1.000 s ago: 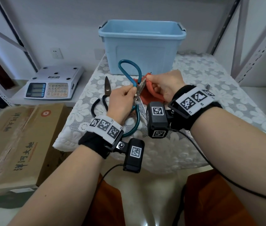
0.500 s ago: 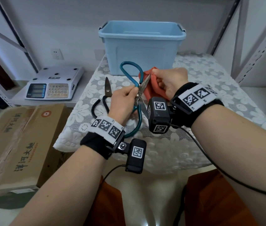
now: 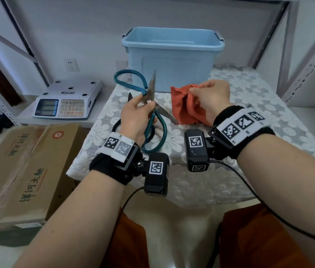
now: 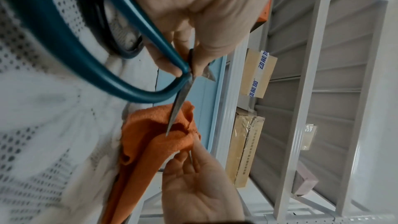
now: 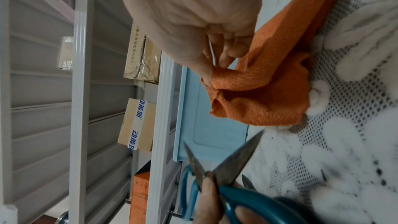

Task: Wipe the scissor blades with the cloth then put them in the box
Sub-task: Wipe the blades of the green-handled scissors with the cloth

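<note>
Teal-handled scissors (image 3: 152,97) (image 4: 120,76) (image 5: 228,168) are spread wide, one blade pointing up, the other toward the cloth. My left hand (image 3: 137,115) (image 4: 189,54) pinches them at the pivot above the table. My right hand (image 3: 208,97) (image 5: 206,64) pinches the orange cloth (image 3: 185,107) (image 4: 155,135) (image 5: 262,91), which hangs down to the lace tablecloth just right of the blades. The cloth is off the blades; in the left wrist view the lower blade tip lies in front of it. The light blue box (image 3: 174,55) stands open-topped behind both hands.
A second pair of scissors with black handles (image 3: 129,99) lies on the lace-covered table (image 3: 259,117) behind my left hand. A digital scale (image 3: 65,101) sits on a low shelf at left, a cardboard carton (image 3: 17,167) below it. Metal shelf posts stand at right.
My right hand drew the cloth off the blade and moved right. My left hand swung the scissors so one blade now points up, blades spread wider.
</note>
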